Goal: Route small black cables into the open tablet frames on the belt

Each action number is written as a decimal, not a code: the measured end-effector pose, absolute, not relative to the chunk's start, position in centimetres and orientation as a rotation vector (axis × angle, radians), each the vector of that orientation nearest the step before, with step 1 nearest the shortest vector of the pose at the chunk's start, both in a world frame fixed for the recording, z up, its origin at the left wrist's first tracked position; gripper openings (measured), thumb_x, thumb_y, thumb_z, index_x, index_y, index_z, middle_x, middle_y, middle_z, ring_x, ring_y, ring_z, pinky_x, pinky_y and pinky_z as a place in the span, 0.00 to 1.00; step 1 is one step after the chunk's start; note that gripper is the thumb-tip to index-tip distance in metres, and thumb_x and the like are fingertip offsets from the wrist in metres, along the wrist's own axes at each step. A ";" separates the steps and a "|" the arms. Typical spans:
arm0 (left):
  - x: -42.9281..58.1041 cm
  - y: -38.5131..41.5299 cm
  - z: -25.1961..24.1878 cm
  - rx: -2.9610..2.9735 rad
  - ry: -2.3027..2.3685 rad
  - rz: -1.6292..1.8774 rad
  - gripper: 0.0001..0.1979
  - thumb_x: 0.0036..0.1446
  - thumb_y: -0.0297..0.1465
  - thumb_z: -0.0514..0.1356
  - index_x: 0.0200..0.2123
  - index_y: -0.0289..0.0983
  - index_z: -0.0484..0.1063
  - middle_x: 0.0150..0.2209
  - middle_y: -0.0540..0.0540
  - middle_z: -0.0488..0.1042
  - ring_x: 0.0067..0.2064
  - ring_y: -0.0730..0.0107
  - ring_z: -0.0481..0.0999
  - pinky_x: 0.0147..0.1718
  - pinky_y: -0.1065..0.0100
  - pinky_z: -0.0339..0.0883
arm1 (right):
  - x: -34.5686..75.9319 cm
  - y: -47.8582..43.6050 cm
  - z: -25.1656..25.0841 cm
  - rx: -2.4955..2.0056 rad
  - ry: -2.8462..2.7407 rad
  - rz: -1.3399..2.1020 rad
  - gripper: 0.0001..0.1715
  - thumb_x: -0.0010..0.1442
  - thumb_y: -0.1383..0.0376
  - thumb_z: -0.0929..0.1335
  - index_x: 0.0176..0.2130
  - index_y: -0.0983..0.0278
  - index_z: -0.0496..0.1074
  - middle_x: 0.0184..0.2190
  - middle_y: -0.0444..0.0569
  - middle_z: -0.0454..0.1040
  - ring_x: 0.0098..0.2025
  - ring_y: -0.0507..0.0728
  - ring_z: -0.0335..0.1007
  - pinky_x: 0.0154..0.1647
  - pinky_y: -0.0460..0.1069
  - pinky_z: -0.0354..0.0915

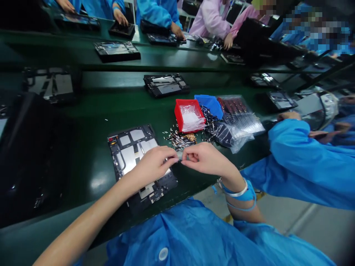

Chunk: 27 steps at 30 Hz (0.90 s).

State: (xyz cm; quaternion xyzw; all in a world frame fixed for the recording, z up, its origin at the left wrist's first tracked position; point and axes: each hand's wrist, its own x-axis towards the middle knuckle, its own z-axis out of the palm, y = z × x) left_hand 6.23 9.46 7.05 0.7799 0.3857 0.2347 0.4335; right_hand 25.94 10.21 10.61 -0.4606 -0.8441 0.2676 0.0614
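Head view, items listed from the hands outward.

**Left hand** [151, 166]: grip clamped, fingertips and thumb together on a silver strip [179, 156] at frame centre (too small to tell more), just above the right edge of the tablet frame.

**Right hand** [206, 159]: grip clamped on the same strip from the opposite side. A blue wrist strap [238, 194] and a metal band circle the wrist.

**Tablet frame** [130, 147]: flat on the green worktop [83, 147], black-edged, with silver panels showing, partly under the left hand.

**Parts pile** [180, 139]: small loose metal pieces on the worktop, just beyond the hands.

**Red bin** [179, 114]: lined with a clear bag, beside the pile.

**Blue bin** [210, 105]: just right of the red bin.

**Clear bag** [238, 120]: holds dark strips, at centre right.

**Further tablet frames** [165, 85]: rows across the upper frame.

**Co-worker's sleeve** [291, 162]: blue, at right, its hand near the clear bag.

**Other workers' hands** [177, 31]: along the top edge, beyond the worktop (blue and pink gowns).
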 end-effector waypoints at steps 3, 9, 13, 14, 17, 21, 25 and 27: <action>6.3 9.8 6.5 1.635 1.032 0.638 0.11 0.58 0.32 0.54 0.26 0.35 0.71 0.23 0.49 0.70 0.27 0.73 0.68 0.28 0.73 0.57 | 25.1 10.0 10.0 -1.313 -2.393 0.383 0.03 0.55 0.71 0.70 0.30 0.65 0.74 0.21 0.40 0.70 0.23 0.48 0.61 0.26 0.43 0.55; 7.1 9.8 5.6 1.022 0.948 0.933 0.14 0.53 0.39 0.59 0.24 0.33 0.70 0.20 0.47 0.70 0.21 0.76 0.64 0.21 0.75 0.56 | 22.5 8.9 7.4 -1.062 -2.078 -0.106 0.05 0.60 0.72 0.68 0.32 0.68 0.74 0.29 0.49 0.77 0.34 0.53 0.70 0.36 0.48 0.67; 7.4 9.5 5.7 1.085 0.974 0.982 0.12 0.51 0.37 0.59 0.30 0.33 0.75 0.24 0.47 0.73 0.23 0.75 0.66 0.22 0.74 0.59 | 21.8 8.9 6.9 -1.073 -2.065 -0.153 0.04 0.59 0.73 0.68 0.34 0.69 0.75 0.31 0.50 0.78 0.34 0.54 0.71 0.36 0.49 0.69; 7.3 9.5 5.7 1.130 1.014 0.989 0.12 0.52 0.36 0.59 0.32 0.33 0.76 0.24 0.47 0.74 0.23 0.75 0.66 0.24 0.74 0.60 | 21.7 9.0 6.9 -1.077 -2.068 -0.158 0.04 0.59 0.72 0.68 0.34 0.69 0.75 0.31 0.50 0.78 0.34 0.54 0.71 0.36 0.49 0.69; 7.2 9.4 5.9 1.282 1.132 1.003 0.11 0.54 0.34 0.56 0.32 0.35 0.77 0.28 0.48 0.76 0.27 0.73 0.70 0.30 0.72 0.63 | 21.5 9.0 7.2 -1.105 -2.096 -0.178 0.06 0.60 0.72 0.67 0.32 0.68 0.74 0.30 0.49 0.78 0.34 0.54 0.71 0.35 0.49 0.68; 6.9 9.7 5.6 1.313 1.139 0.947 0.10 0.53 0.32 0.56 0.31 0.35 0.76 0.32 0.45 0.78 0.33 0.69 0.75 0.33 0.71 0.65 | 22.1 10.5 7.3 -1.156 -2.122 -0.134 0.10 0.58 0.72 0.66 0.27 0.66 0.72 0.26 0.47 0.76 0.31 0.53 0.71 0.32 0.47 0.66; 6.8 10.1 5.2 0.949 0.969 0.894 0.14 0.50 0.33 0.58 0.38 0.31 0.72 0.31 0.39 0.79 0.30 0.67 0.77 0.22 0.75 0.60 | 24.2 13.7 7.5 -1.311 -1.959 -0.368 0.09 0.58 0.71 0.65 0.29 0.65 0.74 0.25 0.47 0.76 0.28 0.54 0.70 0.28 0.49 0.63; 6.8 10.2 5.1 0.813 0.923 0.909 0.17 0.48 0.32 0.59 0.41 0.30 0.71 0.31 0.38 0.79 0.29 0.67 0.77 0.21 0.76 0.59 | 24.8 14.3 7.7 -1.326 -1.935 -0.432 0.10 0.59 0.71 0.64 0.37 0.67 0.75 0.29 0.50 0.78 0.30 0.56 0.71 0.29 0.50 0.64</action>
